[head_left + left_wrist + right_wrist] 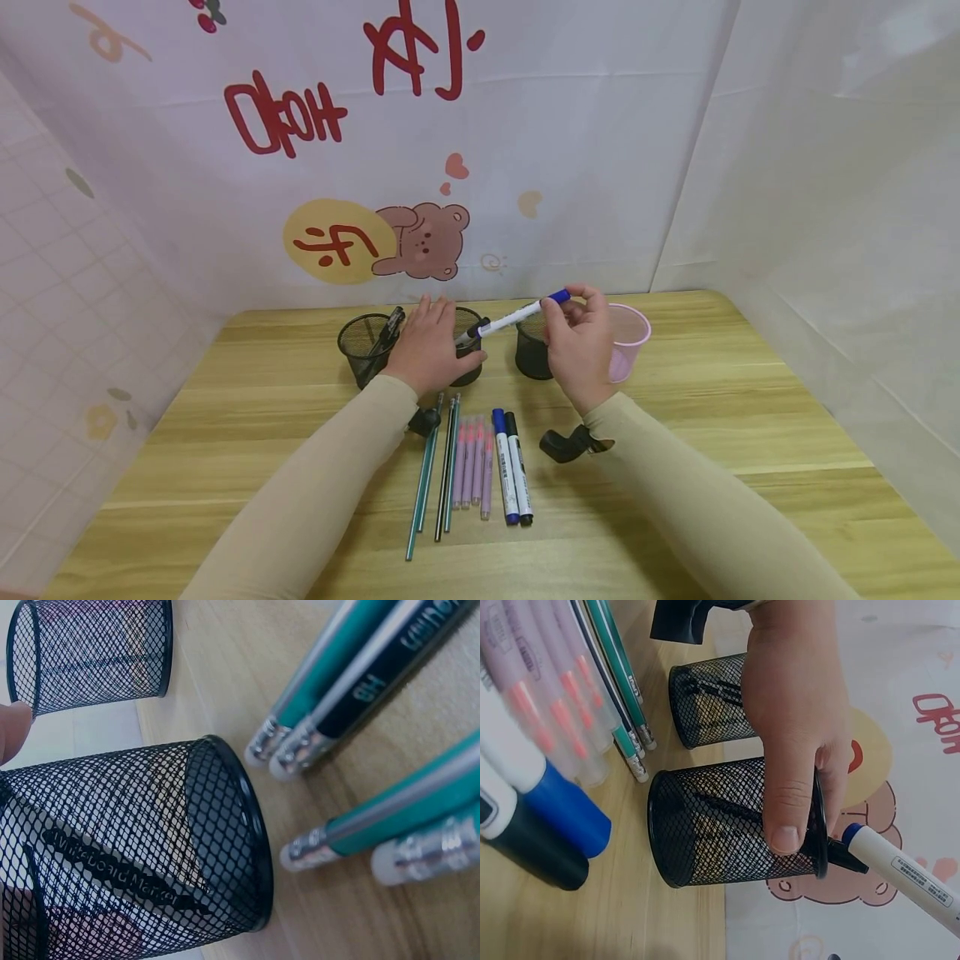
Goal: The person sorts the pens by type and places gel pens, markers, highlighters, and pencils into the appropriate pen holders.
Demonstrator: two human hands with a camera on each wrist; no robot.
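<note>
work looks partly done: left hand (427, 350) grips the second cup (712, 862), one marker (120, 866) inside; right hand (581, 342) pinches a blue-ended marker (513, 318) at its rim (822, 862). black pens (390, 329) lean in the left cup (358, 367); pencils (446, 471), pink pens (467, 475) and two markers (505, 471) lie on the table (262, 392), seemingly left.

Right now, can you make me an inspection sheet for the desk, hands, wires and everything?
Surface: wood-grain table.
Job's things: blue-capped whiteboard marker by the mouth of a black mesh cup containing another whiteboard marker; two more markers, four pink highlighters and four pencils laid out; two other black mesh cups, one pink mesh cup.
Clutter: nothing seen.
Hands: left hand holds that cup; right hand pinches the blue-capped marker.
Cables: nothing seen.
Surroundings: white sheeting printed with a bear, hearts and red characters.
</note>
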